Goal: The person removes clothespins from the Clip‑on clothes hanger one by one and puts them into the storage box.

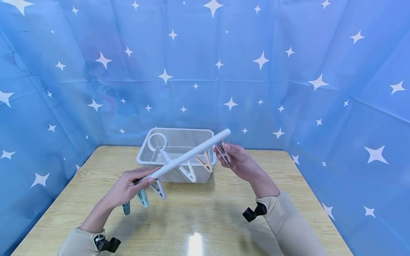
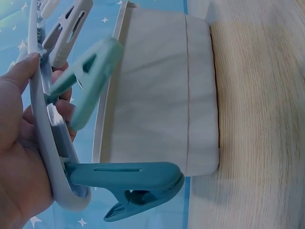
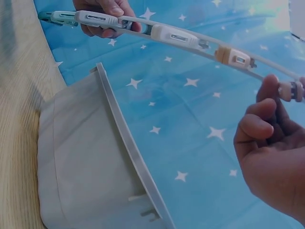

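A white clip hanger (image 1: 189, 154) with a round hook (image 1: 157, 142) is held slanted above the table, its right end higher. My left hand (image 1: 126, 187) grips the bar near its lower end, thumb on one side and fingers round the other. My right hand (image 1: 242, 163) pinches a pale clothespin (image 1: 224, 153) at the raised end. Along the bar hang a dark teal clothespin (image 2: 128, 176), a light teal clothespin (image 2: 90, 78), a grey clothespin (image 1: 159, 189), a white clothespin (image 1: 189, 173) and a peach clothespin (image 1: 205, 163).
Behind the hanger, a light grey plastic bin (image 1: 184, 177) stands at the back of the wooden table (image 1: 205, 213). A blue curtain with white stars (image 1: 205, 96) surrounds the table's back and sides. Black camera mounts (image 1: 254, 212) sit on both wrists.
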{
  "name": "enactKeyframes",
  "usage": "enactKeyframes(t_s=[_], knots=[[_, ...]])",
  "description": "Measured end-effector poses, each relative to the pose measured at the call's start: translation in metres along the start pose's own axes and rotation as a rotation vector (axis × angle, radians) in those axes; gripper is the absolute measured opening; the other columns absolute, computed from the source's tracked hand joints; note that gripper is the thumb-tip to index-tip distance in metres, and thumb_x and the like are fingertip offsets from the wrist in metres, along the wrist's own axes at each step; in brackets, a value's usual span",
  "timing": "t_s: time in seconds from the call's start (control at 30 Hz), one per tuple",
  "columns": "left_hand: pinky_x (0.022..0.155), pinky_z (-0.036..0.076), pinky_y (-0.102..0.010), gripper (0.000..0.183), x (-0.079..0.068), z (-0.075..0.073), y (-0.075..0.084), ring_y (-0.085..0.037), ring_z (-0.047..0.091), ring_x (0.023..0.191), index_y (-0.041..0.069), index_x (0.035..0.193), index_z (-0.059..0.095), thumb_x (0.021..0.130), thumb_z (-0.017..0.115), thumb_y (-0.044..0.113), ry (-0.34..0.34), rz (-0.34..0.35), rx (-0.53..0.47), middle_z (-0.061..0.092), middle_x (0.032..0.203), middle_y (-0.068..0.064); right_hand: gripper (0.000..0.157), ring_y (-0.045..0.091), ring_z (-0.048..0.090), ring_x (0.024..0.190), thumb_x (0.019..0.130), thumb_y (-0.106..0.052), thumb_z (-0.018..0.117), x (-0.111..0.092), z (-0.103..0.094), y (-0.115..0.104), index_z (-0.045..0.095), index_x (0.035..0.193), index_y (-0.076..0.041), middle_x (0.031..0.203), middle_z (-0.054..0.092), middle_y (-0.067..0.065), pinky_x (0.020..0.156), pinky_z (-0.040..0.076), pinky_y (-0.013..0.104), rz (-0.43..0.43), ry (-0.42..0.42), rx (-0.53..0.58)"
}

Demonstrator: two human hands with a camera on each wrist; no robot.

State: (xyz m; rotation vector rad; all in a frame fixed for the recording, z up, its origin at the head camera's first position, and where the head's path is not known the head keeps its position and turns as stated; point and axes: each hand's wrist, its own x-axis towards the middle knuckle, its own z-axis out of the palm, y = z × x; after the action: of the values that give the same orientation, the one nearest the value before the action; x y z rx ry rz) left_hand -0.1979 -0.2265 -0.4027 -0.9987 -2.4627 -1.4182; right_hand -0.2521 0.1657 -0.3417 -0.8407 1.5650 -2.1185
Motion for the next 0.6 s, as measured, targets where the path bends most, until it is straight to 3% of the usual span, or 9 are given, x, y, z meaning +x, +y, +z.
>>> enactKeyframes(t_s=[0.13,0.37,0.6], knots=[[0.055,0.046,-0.024,0.043,0.0024,0.0010,0.0000,-0.012,0.055,0.067,0.018,0.141,0.060,0.099,0.060,0.007,0.014,0.018,0.013,0.066,0.121,-0.001,0.028,0.004,0.055,0.078,0.104,-0.035,0.053,0.0001,0.0003,-0.0016,0.069,0.106,-0.012,0.090,0.064,-0.007,0.065,0.041,0.016,-0.014,0.016,-0.024],[0.053,0.042,-0.023,0.043,0.0054,0.0014,0.0022,-0.009,0.051,0.065,0.018,0.140,0.060,0.099,0.060,0.006,0.032,0.031,0.036,0.064,0.083,0.002,0.030,0.005,0.049,0.072,0.102,-0.040,0.057,-0.0014,0.0022,-0.0057,0.070,0.106,-0.013,0.086,0.062,-0.007,0.063,0.036,0.019,-0.055,0.048,-0.073],[0.052,0.041,-0.023,0.042,0.0066,0.0017,0.0036,-0.008,0.049,0.062,0.016,0.140,0.060,0.099,0.060,0.005,0.035,0.029,0.033,0.063,0.086,-0.002,0.026,0.005,0.048,0.071,0.100,-0.040,0.060,-0.0044,0.0040,-0.0080,0.072,0.107,-0.017,0.087,0.063,-0.007,0.062,0.035,0.018,-0.080,0.089,-0.086]])
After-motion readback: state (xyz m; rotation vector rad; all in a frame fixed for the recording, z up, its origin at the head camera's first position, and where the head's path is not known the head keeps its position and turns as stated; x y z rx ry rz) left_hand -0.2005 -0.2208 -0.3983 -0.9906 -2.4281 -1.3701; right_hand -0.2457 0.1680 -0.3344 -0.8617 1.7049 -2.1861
